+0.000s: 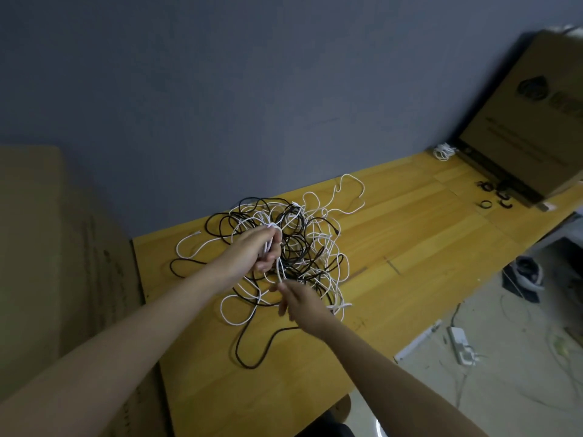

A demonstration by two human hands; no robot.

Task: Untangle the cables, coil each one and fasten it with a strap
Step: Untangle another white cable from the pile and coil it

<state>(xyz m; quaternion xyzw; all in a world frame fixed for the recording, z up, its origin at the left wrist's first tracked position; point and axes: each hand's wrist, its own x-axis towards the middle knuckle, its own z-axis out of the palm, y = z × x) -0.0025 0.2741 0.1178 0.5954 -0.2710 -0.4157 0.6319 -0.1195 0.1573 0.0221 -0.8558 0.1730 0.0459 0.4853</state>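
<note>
We see a tangled heap of thin white cables (328,247) and thin black cables (220,225) lying on a honey-yellow wooden tabletop (410,234) marked with pale plank seams and grain. A small white coiled cable bundle (444,152) lies at the far end, and black looped straps (493,195) lie near it. Brown cardboard boxes (520,121) with dark, blurred print stand behind. We note a flat blue-grey wall (220,89) and a white rectangular power strip (460,345) on the pale grey floor (504,389).

Bare table (410,234) lies between cable tangle (284,247) and cardboard box (520,127).
</note>
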